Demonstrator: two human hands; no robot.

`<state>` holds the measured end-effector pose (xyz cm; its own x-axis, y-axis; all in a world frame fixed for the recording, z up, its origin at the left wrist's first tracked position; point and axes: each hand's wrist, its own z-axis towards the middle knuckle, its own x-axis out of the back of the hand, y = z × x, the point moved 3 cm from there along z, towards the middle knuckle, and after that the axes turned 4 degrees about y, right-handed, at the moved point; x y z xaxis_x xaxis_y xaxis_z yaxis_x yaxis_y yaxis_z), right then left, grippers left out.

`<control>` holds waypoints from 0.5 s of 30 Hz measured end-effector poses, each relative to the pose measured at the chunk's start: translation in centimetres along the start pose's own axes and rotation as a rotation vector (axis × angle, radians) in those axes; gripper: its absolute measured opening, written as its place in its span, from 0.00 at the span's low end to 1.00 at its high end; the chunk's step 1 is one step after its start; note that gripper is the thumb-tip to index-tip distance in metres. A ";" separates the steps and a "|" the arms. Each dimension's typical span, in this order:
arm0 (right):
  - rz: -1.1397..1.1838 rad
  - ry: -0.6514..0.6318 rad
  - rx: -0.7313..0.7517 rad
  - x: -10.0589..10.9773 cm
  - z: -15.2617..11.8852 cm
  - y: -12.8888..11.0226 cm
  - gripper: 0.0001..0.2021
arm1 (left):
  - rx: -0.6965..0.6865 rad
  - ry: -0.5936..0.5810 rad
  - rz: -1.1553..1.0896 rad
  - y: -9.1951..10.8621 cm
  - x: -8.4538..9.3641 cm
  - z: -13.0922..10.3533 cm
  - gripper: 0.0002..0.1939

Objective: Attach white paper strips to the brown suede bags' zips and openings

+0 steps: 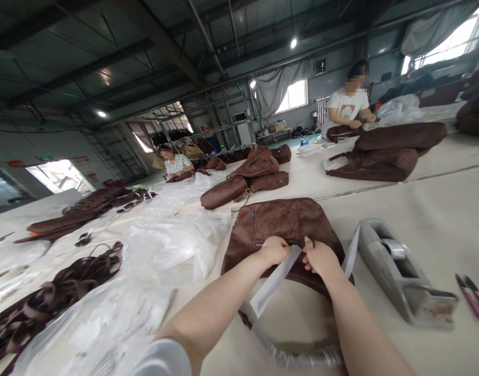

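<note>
A brown leather bag [278, 222] lies on the pale table, its strap curving toward me and partly wrapped in clear plastic [298, 357]. My left hand [276, 250] is closed at the bag's zipper line, beside a whitish strip [274, 284] that hangs down toward the strap. Across a small gap, my right hand [319, 257] is at the same line, fingers bent and pressed together; what they hold, if anything, is too small to tell. A second pale strip [351, 253] stands between the bag and the grey tape dispenser [404, 277].
Pink-handled snips [473, 300] lie at the right edge. Clear plastic bags [169, 245] and brown straps [55, 297] cover the left side. More brown bags [396, 151] lie farther back. Two people [347, 107] work beyond, one at the right and one at the left.
</note>
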<state>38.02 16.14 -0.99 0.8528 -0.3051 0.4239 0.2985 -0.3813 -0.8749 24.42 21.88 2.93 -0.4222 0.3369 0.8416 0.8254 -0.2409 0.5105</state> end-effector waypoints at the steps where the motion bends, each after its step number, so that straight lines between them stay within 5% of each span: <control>1: -0.006 -0.015 -0.008 -0.1 0.0 0.1 0.24 | -0.010 0.018 0.006 0.0 0.0 0.1 0.17; 8: -0.010 -0.167 -0.004 -1.0 -0.1 0.4 0.16 | -0.054 0.083 0.003 -0.5 -1.8 -0.2 0.19; 15: -0.018 -0.131 0.047 -1.3 0.0 0.3 0.11 | -0.031 0.171 -0.100 -0.8 -3.8 0.0 0.17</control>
<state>36.99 16.40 -1.79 0.8950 -0.1811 0.4077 0.3310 -0.3430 -0.8791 25.34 20.76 -0.67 -0.5611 0.2013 0.8029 0.7654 -0.2430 0.5959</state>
